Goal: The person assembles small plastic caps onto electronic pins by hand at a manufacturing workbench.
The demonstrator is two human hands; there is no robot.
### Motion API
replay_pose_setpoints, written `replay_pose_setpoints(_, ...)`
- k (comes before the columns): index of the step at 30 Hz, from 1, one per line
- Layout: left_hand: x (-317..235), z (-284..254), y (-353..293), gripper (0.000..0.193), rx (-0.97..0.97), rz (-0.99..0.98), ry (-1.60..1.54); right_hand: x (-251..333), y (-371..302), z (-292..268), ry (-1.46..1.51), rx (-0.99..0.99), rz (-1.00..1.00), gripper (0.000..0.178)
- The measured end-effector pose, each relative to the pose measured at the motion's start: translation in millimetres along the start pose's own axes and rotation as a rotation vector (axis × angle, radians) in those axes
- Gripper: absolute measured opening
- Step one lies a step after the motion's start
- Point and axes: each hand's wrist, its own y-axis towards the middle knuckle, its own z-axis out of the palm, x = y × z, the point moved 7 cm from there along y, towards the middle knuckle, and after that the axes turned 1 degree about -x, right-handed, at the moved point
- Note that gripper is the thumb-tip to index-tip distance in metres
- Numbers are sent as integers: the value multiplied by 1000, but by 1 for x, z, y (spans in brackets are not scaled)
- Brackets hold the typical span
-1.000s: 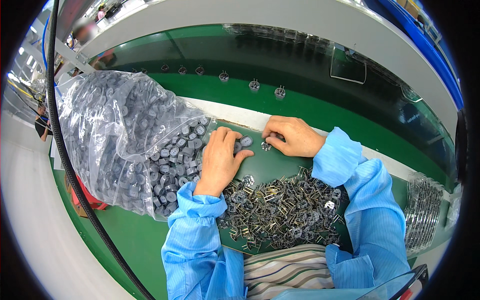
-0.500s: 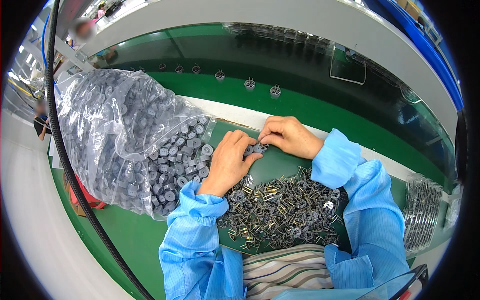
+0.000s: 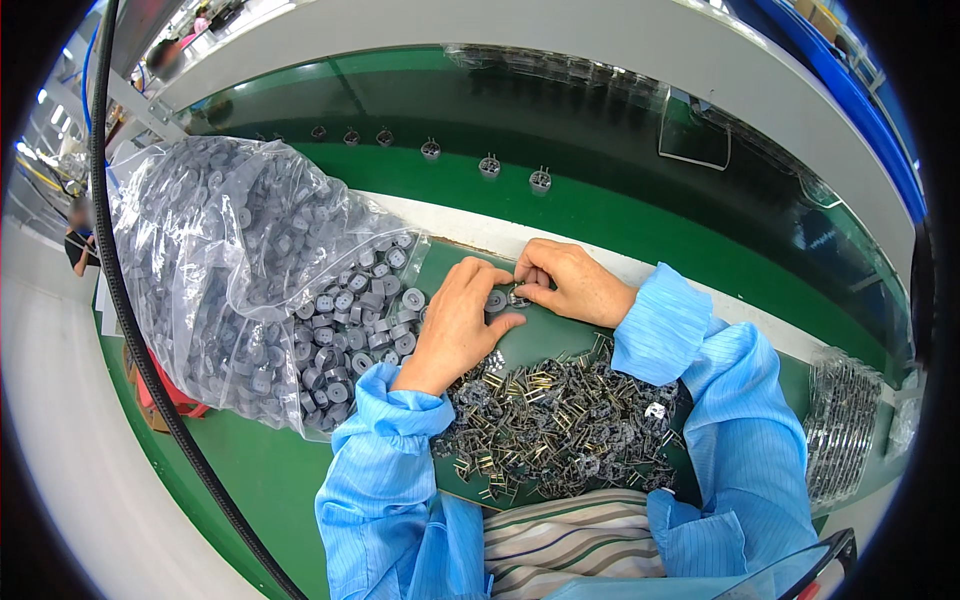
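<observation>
The right hand [image 3: 576,286], pinching a small shiny piece [image 3: 517,297], has closed in at 3 o'clock of a round grey plastic cap [image 3: 496,301] between the left hand's [image 3: 456,322] parted thumb and index, putting both parts together.

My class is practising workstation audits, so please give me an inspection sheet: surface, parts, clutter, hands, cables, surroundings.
Surface: green worktop, partly covered.
Parts: heaped dark pinned parts nearest the wearer; grey round pieces spilling from a clear bag at left.
Clutter: clear plastic stack at far right.
Hands: right hand pinches a small piece; left hand has thumb and forefinger around a grey piece, contact unclear.
Cables: black cable down the left of the view.
Surroundings: spaced row of pinned pieces on a green strip beyond a white ledge; a person far left.
</observation>
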Motion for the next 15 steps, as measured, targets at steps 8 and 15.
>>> replay_pose_setpoints(8, 12, -1, -2, 34, 61, -49, 24, 9, 0, 1, -119, 123, -256, 27)
replay_pose_setpoints(15, 9, -5, -1, 19, 48, -168, -69, -26, 16, -54, -217, 9, -82, 28)
